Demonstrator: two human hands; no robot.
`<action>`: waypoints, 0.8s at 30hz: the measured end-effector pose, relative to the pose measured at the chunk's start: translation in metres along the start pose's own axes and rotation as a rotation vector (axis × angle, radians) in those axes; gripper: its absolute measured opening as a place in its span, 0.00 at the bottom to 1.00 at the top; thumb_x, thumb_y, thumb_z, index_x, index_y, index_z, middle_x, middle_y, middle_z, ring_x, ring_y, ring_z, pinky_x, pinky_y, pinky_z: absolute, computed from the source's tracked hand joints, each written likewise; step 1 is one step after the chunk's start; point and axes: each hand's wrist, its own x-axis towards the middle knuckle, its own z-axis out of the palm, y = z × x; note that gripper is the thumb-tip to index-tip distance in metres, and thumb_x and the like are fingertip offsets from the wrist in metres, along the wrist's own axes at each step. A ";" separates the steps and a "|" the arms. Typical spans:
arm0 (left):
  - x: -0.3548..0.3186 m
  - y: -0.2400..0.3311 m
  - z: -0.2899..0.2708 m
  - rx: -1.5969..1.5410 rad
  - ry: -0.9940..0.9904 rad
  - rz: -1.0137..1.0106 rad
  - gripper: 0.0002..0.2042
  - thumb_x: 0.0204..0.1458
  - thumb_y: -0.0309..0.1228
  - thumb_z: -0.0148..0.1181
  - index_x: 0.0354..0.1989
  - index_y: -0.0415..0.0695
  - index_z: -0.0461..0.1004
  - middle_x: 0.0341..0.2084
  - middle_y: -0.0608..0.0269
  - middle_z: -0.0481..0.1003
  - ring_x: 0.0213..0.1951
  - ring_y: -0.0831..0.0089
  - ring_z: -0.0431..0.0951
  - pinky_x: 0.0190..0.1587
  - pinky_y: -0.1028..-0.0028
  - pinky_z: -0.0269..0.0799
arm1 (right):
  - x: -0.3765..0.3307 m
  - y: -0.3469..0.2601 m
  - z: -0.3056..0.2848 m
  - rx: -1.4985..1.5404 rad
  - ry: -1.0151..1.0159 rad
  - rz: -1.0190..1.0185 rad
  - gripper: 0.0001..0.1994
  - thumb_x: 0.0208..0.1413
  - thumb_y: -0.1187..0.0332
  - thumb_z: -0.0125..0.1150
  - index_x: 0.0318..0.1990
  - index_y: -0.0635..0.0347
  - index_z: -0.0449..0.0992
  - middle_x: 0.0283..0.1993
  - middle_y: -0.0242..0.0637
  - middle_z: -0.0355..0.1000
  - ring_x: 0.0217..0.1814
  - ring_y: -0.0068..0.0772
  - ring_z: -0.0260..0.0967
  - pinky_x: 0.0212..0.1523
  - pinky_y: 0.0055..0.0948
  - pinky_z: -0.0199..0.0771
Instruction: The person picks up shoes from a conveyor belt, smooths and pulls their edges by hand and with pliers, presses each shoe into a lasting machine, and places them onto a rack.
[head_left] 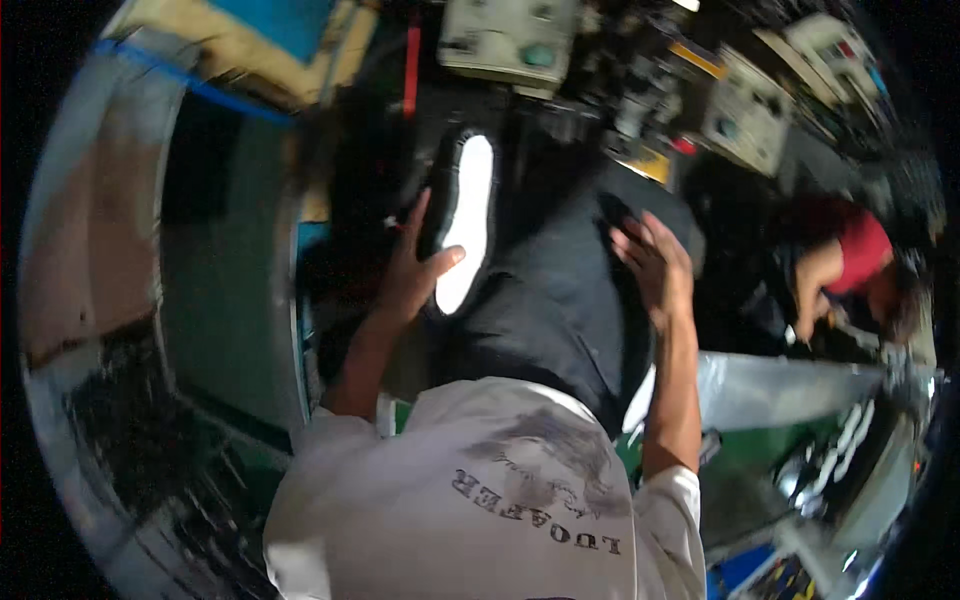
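Observation:
My left hand (pixel 408 282) grips a dark-edged shoe (pixel 470 215), with its thumb pressed on the bright white sole-shaped face that points up. The fingers go around the shoe's left side and are partly lost in shadow. Upright in the picture, the shoe lies over my left thigh, its lower end near my lap. My right hand (pixel 655 262) is over the right leg of my dark trousers (pixel 560 290). Its fingers are stretched and a little apart, and I see nothing held in them. A small dark shape beside those fingertips is too blurred to name.
Pale machine boxes (pixel 508 40) stand ahead among dark equipment. To the right, a person in a red top (pixel 862 240) bends over some work beside a grey metal surface (pixel 790 385). A dark green panel (pixel 230 260) stands close on my left.

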 end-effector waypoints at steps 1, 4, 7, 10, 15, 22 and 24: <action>0.012 -0.037 -0.032 0.062 0.115 0.104 0.52 0.55 0.39 0.76 0.85 0.46 0.48 0.79 0.39 0.57 0.80 0.49 0.56 0.79 0.56 0.53 | 0.000 0.010 -0.010 -0.040 0.050 0.048 0.34 0.70 0.52 0.63 0.72 0.70 0.67 0.71 0.60 0.70 0.67 0.56 0.76 0.72 0.51 0.73; 0.021 -0.060 -0.126 0.512 0.498 0.200 0.50 0.54 0.35 0.77 0.82 0.39 0.51 0.78 0.39 0.60 0.79 0.48 0.58 0.79 0.56 0.54 | 0.016 0.050 -0.060 0.205 -0.011 0.057 0.25 0.72 0.68 0.60 0.70 0.74 0.67 0.63 0.56 0.76 0.62 0.52 0.79 0.69 0.47 0.78; 0.028 -0.097 -0.214 0.712 0.816 -0.308 0.52 0.57 0.35 0.74 0.86 0.61 0.42 0.68 0.13 0.62 0.68 0.26 0.70 0.70 0.48 0.70 | 0.023 0.041 -0.065 0.279 -0.068 0.089 0.21 0.72 0.67 0.61 0.66 0.68 0.73 0.61 0.50 0.79 0.61 0.46 0.79 0.69 0.43 0.78; 0.031 -0.143 -0.286 1.046 0.754 -0.486 0.53 0.60 0.31 0.68 0.86 0.71 0.34 0.78 0.16 0.40 0.69 0.25 0.68 0.67 0.43 0.73 | 0.025 0.039 -0.059 0.211 -0.043 0.081 0.21 0.72 0.65 0.62 0.65 0.68 0.73 0.62 0.50 0.79 0.63 0.47 0.79 0.70 0.43 0.77; 0.023 -0.267 -0.333 1.181 0.619 -0.681 0.53 0.63 0.27 0.62 0.85 0.78 0.29 0.84 0.36 0.32 0.69 0.26 0.69 0.67 0.44 0.74 | 0.034 0.044 -0.043 -0.010 -0.084 0.022 0.21 0.73 0.63 0.64 0.64 0.68 0.74 0.61 0.51 0.79 0.61 0.46 0.80 0.68 0.45 0.78; 0.018 -0.272 -0.358 1.193 0.638 -0.789 0.52 0.67 0.27 0.56 0.83 0.80 0.21 0.83 0.32 0.39 0.66 0.28 0.73 0.65 0.46 0.75 | 0.029 0.046 -0.051 -0.027 -0.051 -0.014 0.17 0.74 0.67 0.61 0.62 0.69 0.76 0.58 0.51 0.81 0.56 0.45 0.83 0.63 0.43 0.83; 0.019 -0.266 -0.362 1.140 0.649 -0.871 0.53 0.67 0.27 0.56 0.84 0.77 0.20 0.83 0.31 0.39 0.67 0.28 0.73 0.63 0.49 0.77 | 0.028 0.047 -0.057 -0.045 -0.031 -0.018 0.17 0.74 0.67 0.61 0.63 0.69 0.75 0.57 0.51 0.81 0.56 0.45 0.82 0.63 0.43 0.82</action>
